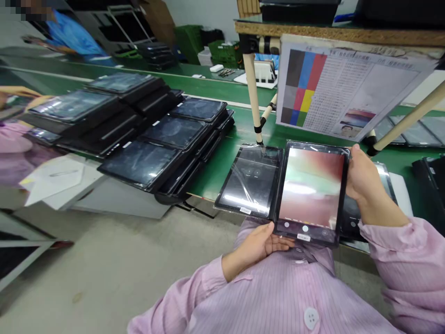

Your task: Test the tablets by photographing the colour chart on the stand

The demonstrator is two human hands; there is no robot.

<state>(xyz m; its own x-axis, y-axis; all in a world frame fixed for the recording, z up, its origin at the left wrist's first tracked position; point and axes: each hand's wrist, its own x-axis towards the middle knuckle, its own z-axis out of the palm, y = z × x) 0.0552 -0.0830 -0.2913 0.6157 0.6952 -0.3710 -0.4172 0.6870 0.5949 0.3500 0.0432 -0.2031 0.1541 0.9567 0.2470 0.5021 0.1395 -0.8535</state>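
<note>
A lit tablet (311,185) with a camera-like screen of red, white and green blur is held up in front of me. My right hand (365,181) grips its upper right edge. At its lower left corner is my left hand (262,243), thumb at the front edge and fingers curled beneath. A second tablet (252,181), dark and covered in clear film, lies just left of the lit one on the green bench. Behind my right wrist, another tablet (350,213) is partly hidden.
Stacks of tablets in black trays (174,132) fill the bench at left. A printed colour chart (347,88) hangs from a wooden shelf (340,31) on pale posts (252,93). Another person's pink sleeve (15,144) shows at far left; a person in blue (74,35) is behind.
</note>
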